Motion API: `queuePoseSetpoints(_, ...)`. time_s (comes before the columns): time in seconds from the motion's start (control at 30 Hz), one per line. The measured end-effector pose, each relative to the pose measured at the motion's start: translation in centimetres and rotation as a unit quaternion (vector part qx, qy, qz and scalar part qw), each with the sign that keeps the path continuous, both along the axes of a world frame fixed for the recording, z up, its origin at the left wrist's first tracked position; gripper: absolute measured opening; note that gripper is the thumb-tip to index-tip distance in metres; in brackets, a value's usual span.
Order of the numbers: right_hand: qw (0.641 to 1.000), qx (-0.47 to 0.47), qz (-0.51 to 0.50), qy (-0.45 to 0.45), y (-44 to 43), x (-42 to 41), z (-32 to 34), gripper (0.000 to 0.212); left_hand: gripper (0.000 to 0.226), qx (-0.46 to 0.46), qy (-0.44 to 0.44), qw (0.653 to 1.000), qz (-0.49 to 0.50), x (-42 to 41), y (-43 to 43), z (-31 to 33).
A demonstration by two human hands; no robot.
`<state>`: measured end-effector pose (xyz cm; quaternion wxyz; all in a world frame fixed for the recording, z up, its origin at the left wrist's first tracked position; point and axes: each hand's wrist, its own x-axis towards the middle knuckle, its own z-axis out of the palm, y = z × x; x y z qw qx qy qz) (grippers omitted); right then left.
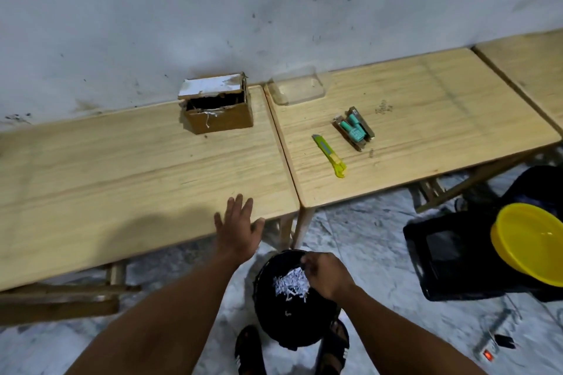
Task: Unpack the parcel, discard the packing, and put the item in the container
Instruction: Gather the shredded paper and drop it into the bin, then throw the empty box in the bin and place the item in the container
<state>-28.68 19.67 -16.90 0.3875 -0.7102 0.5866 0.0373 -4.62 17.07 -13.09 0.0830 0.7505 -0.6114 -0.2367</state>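
Note:
An open cardboard parcel box [217, 106] stands at the back of the left wooden table, a few paper shreds hanging at its rim. The unpacked item [353, 128], teal bottles in a small brown tray, lies on the right table beside a clear plastic container [298, 85] near the wall. A black bin [292, 298] on the floor holds white shredded paper [289, 285]. My right hand [324, 275] hovers over the bin, fingers curled at the shreds; whether it grips any is unclear. My left hand [237, 228] is open, fingers spread over the left table's front edge.
A yellow-green utility knife [329, 155] lies on the right table near the item. On the floor at right are a black crate [441, 262] and a yellow bowl [530, 245]. My sandalled feet [249, 350] stand beside the bin. A third table [530, 64] is at far right.

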Motion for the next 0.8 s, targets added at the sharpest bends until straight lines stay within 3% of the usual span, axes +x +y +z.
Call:
queuePoseSetpoints(0.17, 0.990, -0.127, 0.001, -0.059, -3.8, 1.4, 4.2, 0.022, 0.087, 0.005, 0.017, 0.999, 0.034, 2.7, -0.3, 1.8)
queuePoseSetpoints(0.3, 0.969, -0.211, -0.025, -0.123, -8.7, 4.9, 9.5, 0.018, 0.059, -0.008, 0.065, 0.990, 0.122, 7.4, -2.8, 4.7)
queuePoseSetpoints(0.37, 0.964, -0.228, -0.033, -0.136, -11.8, 7.0, 11.7, 0.018, 0.056, -0.022, 0.108, 0.977, 0.183, 9.6, -4.8, 6.4)
queuePoseSetpoints(0.53, 0.949, -0.218, -0.126, -0.188, -19.6, 12.6, 15.4, 0.027, 0.056, -0.053, 0.233, 0.922, 0.304, 14.0, -11.0, 10.8)
queuePoseSetpoints(0.8, 0.959, -0.176, -0.123, -0.185, -29.5, 19.2, 16.4, 0.067, 0.059, -0.061, 0.279, 0.891, 0.352, 17.3, -19.9, 12.6)
